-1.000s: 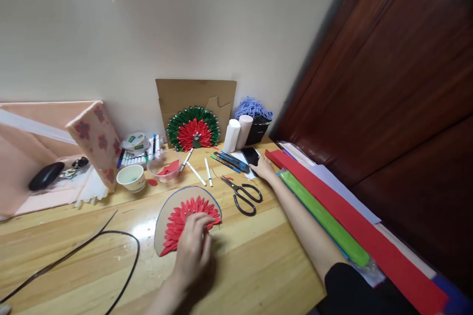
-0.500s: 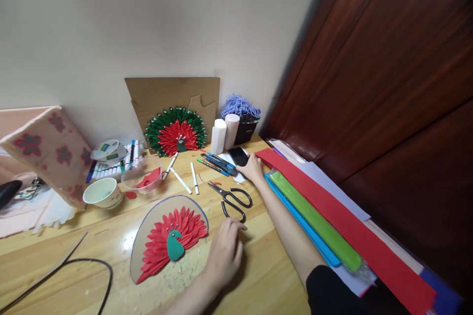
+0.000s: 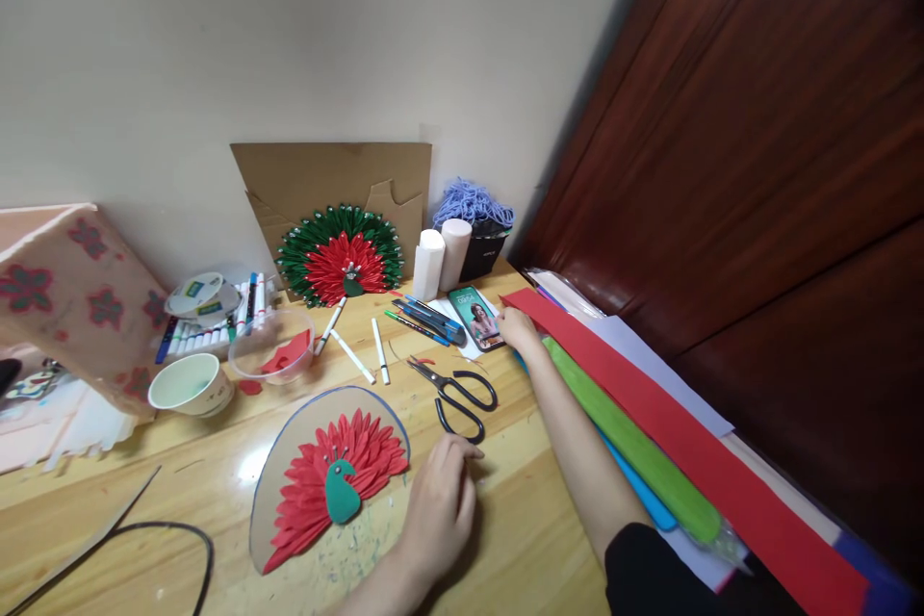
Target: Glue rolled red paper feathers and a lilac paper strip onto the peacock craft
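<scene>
My right hand (image 3: 518, 331) is closed, its curled fingers at the right edge of a smartphone (image 3: 476, 320) with a lit screen, close by the red paper strip (image 3: 650, 423). The phone lies flat, partly over white paper. My left hand (image 3: 442, 496) rests on the table with fingers curled in and nothing visible in them. Just above it lie black-handled scissors (image 3: 451, 392), slightly spread. Left of that hand is a fan-shaped cardboard piece (image 3: 278, 462) bearing red petals (image 3: 310, 491) and a green bird body (image 3: 342, 491).
A cutter knife (image 3: 433, 318) and pens lie beside the phone. White markers (image 3: 380, 351), a clear bowl (image 3: 245, 361) and a paper cup (image 3: 189, 385) stand farther left. Behind are a decorated cardboard panel (image 3: 289, 178) and white rolls (image 3: 428, 268). Green crepe paper (image 3: 642, 448) lies under my right forearm's side.
The phone's screen has gone from dark to lit. My right hand has shifted slightly right, from the phone's lower part to its right edge. My left hand stays in place.
</scene>
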Available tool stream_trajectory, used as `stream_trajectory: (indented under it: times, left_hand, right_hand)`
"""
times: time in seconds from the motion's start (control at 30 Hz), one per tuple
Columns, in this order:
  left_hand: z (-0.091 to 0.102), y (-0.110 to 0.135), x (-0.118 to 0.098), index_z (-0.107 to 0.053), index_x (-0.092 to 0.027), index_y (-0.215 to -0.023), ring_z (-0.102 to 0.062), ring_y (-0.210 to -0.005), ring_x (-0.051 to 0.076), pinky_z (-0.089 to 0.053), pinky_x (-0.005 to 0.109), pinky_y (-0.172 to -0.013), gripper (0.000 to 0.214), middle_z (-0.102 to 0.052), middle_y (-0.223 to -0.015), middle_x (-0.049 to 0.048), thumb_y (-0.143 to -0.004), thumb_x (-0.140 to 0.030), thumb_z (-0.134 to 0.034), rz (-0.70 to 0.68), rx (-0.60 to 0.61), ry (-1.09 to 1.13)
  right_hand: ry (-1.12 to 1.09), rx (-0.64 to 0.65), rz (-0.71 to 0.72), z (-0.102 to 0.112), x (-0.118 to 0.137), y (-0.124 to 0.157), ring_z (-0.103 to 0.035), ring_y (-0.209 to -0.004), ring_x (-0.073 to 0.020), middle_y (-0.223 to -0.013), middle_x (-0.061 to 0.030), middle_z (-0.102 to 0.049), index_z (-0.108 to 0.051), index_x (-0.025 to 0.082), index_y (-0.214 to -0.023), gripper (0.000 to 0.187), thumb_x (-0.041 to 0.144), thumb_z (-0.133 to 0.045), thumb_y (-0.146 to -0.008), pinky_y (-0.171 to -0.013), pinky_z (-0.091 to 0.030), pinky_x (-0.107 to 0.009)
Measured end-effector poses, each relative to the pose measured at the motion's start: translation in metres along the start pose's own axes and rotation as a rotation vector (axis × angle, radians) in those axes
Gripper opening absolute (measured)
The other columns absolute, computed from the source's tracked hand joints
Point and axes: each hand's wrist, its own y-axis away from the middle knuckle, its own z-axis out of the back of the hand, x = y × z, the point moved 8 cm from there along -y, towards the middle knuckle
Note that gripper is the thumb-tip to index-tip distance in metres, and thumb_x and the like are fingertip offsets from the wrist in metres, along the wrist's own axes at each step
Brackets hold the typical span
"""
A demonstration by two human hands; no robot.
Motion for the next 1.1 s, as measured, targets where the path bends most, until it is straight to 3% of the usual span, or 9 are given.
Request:
stream_trajectory:
  times: [0.1, 0.3, 0.5, 1.1]
  left_hand:
    - [0.001, 0.0, 0.0, -0.047, -0.019, -0.096, -0.053, -0.09, 0.018, -0.044, 0.032, -0.079, 0.025, -0.056, -0.095, 0.0063, -0.081, -0.004, -0.035, 0.001, -0.01, 0.002]
    - [0.002, -0.001, -0.001, -0.047, -0.019, -0.096, -0.053, -0.09, 0.018, -0.044, 0.033, -0.078, 0.025, -0.056, -0.095, 0.0064, -0.081, -0.004, -0.035, -0.012, -0.01, 0.01]
    - [0.002, -0.001, -0.001, -0.046, -0.019, -0.097, -0.053, -0.09, 0.018, -0.044, 0.033, -0.079, 0.024, -0.055, -0.095, 0.0068, -0.082, -0.005, -0.035, -0.032, -0.009, 0.008]
    - [0.003, -0.001, -0.003, -0.047, -0.019, -0.096, -0.054, -0.089, 0.019, -0.045, 0.033, -0.077, 0.024, -0.056, -0.094, 0.0073, -0.081, -0.005, -0.034, -0.026, -0.009, -0.009]
  right_hand:
    - [-0.008, 0.087, -0.01, -0.003, -0.002, -0.009, -0.062, -0.094, -0.0272, -0.088, -0.016, -0.068, -0.062, 0.014, -0.076, 0.022, 0.035, -0.057, -0.081, -0.074, -0.046, -0.028]
    - [-0.092, 0.375, -0.103, -0.009, -0.009, -0.045, -0.064, -0.067, -0.0194, -0.068, -0.008, -0.065, -0.056, 0.014, -0.072, 0.036, 0.043, -0.076, -0.063, -0.06, -0.052, -0.028]
    - [-0.135, 0.58, -0.146, -0.016, -0.01, -0.052, -0.064, -0.066, -0.0159, -0.066, -0.0028, -0.063, -0.053, 0.016, -0.068, 0.044, 0.037, -0.085, -0.047, -0.064, -0.055, -0.026]
    - [-0.098, 0.535, -0.092, -0.019, -0.006, -0.05, -0.061, -0.062, -0.0153, -0.061, -0.0022, -0.061, -0.053, 0.015, -0.062, 0.041, 0.035, -0.085, -0.045, -0.061, -0.054, -0.028]
